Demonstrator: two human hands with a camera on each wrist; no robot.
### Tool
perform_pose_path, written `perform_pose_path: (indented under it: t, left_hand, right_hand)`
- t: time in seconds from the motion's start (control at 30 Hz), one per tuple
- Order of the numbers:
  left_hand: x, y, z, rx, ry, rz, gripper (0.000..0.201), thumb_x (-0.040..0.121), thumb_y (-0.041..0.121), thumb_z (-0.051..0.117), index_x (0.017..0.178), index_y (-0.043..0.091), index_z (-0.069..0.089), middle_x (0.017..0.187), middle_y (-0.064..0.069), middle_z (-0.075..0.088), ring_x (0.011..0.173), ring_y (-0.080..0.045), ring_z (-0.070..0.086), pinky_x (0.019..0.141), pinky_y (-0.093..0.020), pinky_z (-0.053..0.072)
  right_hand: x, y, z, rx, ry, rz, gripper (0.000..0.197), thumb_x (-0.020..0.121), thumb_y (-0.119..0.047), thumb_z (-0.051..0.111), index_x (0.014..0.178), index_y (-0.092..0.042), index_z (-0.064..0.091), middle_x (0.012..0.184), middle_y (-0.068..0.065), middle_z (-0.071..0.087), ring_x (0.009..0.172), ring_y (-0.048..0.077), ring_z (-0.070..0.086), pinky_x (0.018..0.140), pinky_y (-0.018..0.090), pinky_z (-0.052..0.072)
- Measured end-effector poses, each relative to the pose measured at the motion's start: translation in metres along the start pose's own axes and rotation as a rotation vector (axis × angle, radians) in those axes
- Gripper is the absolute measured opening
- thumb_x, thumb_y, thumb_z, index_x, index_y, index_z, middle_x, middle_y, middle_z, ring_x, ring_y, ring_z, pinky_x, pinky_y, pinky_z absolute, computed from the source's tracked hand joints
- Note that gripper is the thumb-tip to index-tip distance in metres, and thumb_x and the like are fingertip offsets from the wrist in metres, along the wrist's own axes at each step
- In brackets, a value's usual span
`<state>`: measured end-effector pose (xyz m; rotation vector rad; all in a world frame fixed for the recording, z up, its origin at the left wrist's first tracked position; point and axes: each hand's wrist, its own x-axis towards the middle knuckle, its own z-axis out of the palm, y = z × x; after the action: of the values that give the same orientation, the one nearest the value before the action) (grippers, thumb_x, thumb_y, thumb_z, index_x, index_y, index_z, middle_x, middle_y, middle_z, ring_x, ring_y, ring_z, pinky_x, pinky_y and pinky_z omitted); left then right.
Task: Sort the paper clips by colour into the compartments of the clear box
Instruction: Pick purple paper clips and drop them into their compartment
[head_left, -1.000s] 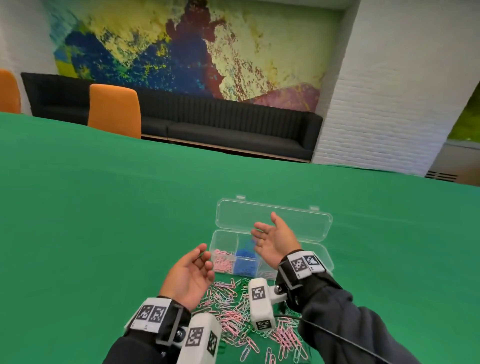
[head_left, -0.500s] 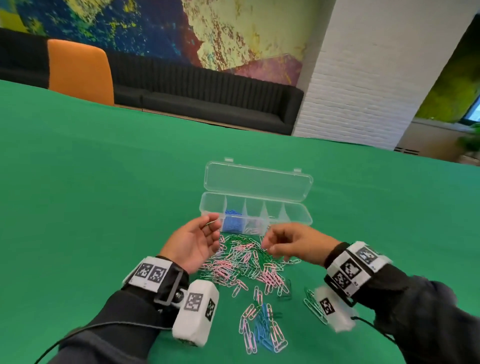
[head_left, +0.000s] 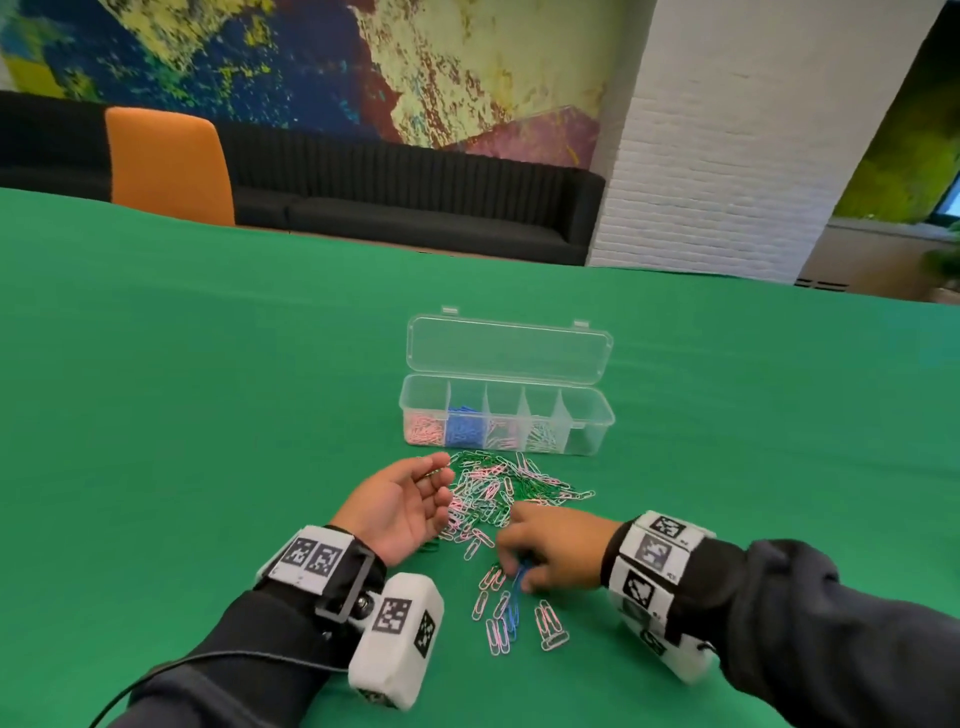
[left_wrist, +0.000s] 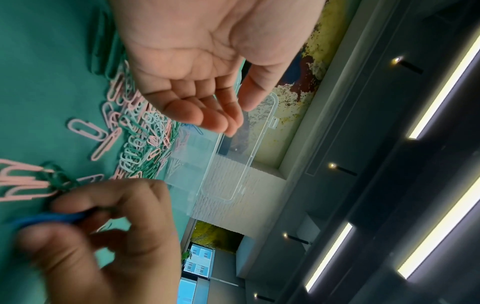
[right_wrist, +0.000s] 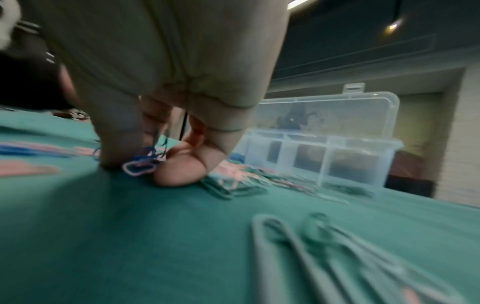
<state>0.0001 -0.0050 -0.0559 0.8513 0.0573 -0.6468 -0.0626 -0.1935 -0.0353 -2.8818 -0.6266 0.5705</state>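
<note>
**Right hand on a blue clip, left hand waiting palm up**

In the head view I see my right hand (head_left: 558, 551) low in the centre of the frame, with the back turned up and the fingers curled down on the green table (head_left: 208, 415). A blue paper clip (head_left: 517, 584) comes out from under the fingertips. From this view I cannot tell how it is gripped. The left wrist view shows it better: at the lower left of that frame the thumb and the forefinger pinch the blue paper clip (left_wrist: 52, 218) between them. The right wrist view is blurred, but it shows the fingertips (right_wrist: 116, 156) pressed on the cloth, with blue wire and a pink clip between them and the thumb.

My left hand (head_left: 400, 506) lies left of centre, palm up, with the fingers relaxed and a little bent. The left wrist view shows this palm (left_wrist: 197, 61) holding nothing.

The pile of paper clips (head_left: 498, 488), pink, green and pale, lies between the two hands and the clear box (head_left: 506, 415). A smaller group lies lower in the frame, below the right hand. The clear box stands above the pile, near the centre, with its lid (head_left: 509, 348) open and upright behind it. Only the head view shows its content: pink clips in the leftmost compartment, blue in the next, mixed pink and pale in the third, greenish in the fourth. I cannot make out any clips in the rightmost one.
</note>
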Motion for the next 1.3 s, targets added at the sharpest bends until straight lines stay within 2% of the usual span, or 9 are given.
perform_pose_path:
  t: [0.17, 0.27, 0.47, 0.53, 0.73, 0.8, 1.03, 1.17, 1.3]
  left_hand:
    - [0.017, 0.002, 0.01, -0.008, -0.016, -0.008, 0.018, 0.095, 0.015, 0.041, 0.093, 0.01, 0.058, 0.065, -0.002, 0.06, 0.048, -0.011, 0.054, 0.044, -0.018, 0.045]
    - [0.027, 0.012, 0.01, -0.046, -0.016, 0.013, 0.02, 0.095, 0.016, 0.04, 0.09, 0.011, 0.058, 0.065, -0.001, 0.06, 0.048, -0.011, 0.054, 0.044, -0.017, 0.045]
    - [0.039, 0.035, -0.008, -0.137, 0.011, 0.062, 0.021, 0.096, 0.018, 0.039, 0.09, 0.012, 0.059, 0.067, -0.001, 0.061, 0.05, -0.01, 0.055, 0.046, -0.019, 0.047]
    - [0.04, 0.036, -0.014, -0.15, 0.012, 0.062, 0.021, 0.096, 0.018, 0.04, 0.091, 0.013, 0.06, 0.069, -0.001, 0.06, 0.051, -0.01, 0.055, 0.047, -0.019, 0.048]
    - [0.042, 0.032, -0.021, -0.136, 0.011, 0.057, 0.02, 0.095, 0.019, 0.041, 0.091, 0.014, 0.06, 0.069, 0.0, 0.06, 0.053, -0.01, 0.054, 0.049, -0.018, 0.047]
    - [0.042, 0.033, -0.021, -0.13, 0.002, 0.062, 0.02, 0.094, 0.019, 0.041, 0.091, 0.014, 0.061, 0.07, 0.0, 0.06, 0.054, -0.01, 0.054, 0.049, -0.018, 0.047]
    - [0.043, 0.047, -0.032, -0.144, 0.03, 0.093, 0.017, 0.089, 0.018, 0.044, 0.09, 0.014, 0.061, 0.07, 0.0, 0.061, 0.054, -0.01, 0.055, 0.048, -0.018, 0.047]
    - [0.04, 0.059, -0.042, -0.157, 0.059, 0.148, 0.016, 0.077, 0.02, 0.05, 0.087, 0.016, 0.06, 0.067, 0.002, 0.061, 0.051, -0.009, 0.056, 0.048, -0.017, 0.048]
    - [0.041, 0.059, -0.041, -0.161, 0.086, 0.161, 0.022, 0.093, 0.019, 0.039, 0.088, 0.014, 0.059, 0.066, 0.001, 0.061, 0.049, -0.01, 0.055, 0.046, -0.017, 0.047]
  right_hand:
    - [0.014, 0.032, -0.022, -0.04, 0.142, 0.157, 0.014, 0.086, -0.014, 0.059, 0.1, -0.016, 0.061, 0.098, -0.003, 0.043, 0.091, 0.014, 0.048, 0.081, 0.023, 0.039]
    - [0.003, 0.02, -0.024, 0.012, 0.181, 0.032, 0.016, 0.085, -0.016, 0.061, 0.1, -0.017, 0.063, 0.091, -0.008, 0.046, 0.079, 0.006, 0.049, 0.072, 0.02, 0.038]
    - [-0.001, -0.005, 0.007, 0.802, -0.528, -0.105, 0.019, 0.093, -0.001, 0.051, 0.11, 0.005, 0.057, 0.075, -0.008, 0.065, 0.06, -0.001, 0.063, 0.061, 0.016, 0.052]
    - [0.008, -0.002, 0.011, 0.927, -0.576, -0.13, 0.017, 0.094, 0.002, 0.046, 0.106, -0.002, 0.058, 0.077, -0.008, 0.068, 0.062, 0.001, 0.066, 0.058, 0.015, 0.054]
    - [0.033, 0.021, -0.012, 1.03, 0.022, 0.013, 0.021, 0.092, 0.006, 0.048, 0.096, -0.013, 0.057, 0.087, 0.004, 0.063, 0.064, 0.006, 0.064, 0.059, 0.019, 0.053]
    - [0.025, 0.026, -0.02, 1.065, 0.049, -0.011, 0.019, 0.093, 0.005, 0.046, 0.093, -0.011, 0.057, 0.08, 0.002, 0.066, 0.061, 0.008, 0.064, 0.058, 0.021, 0.053]
    - [-0.004, 0.022, 0.001, 0.959, -0.66, -0.013, 0.017, 0.094, -0.006, 0.046, 0.094, -0.019, 0.058, 0.071, -0.009, 0.07, 0.06, 0.003, 0.067, 0.057, 0.017, 0.054]
    - [0.01, 0.028, -0.012, 0.855, -0.199, 0.108, 0.017, 0.093, -0.003, 0.051, 0.091, -0.02, 0.056, 0.072, -0.005, 0.064, 0.056, 0.005, 0.062, 0.053, 0.019, 0.051]
    - [0.036, 0.033, -0.04, 0.45, 0.26, 0.15, 0.018, 0.089, -0.008, 0.057, 0.088, -0.026, 0.058, 0.074, -0.007, 0.055, 0.061, 0.004, 0.051, 0.06, 0.016, 0.046]
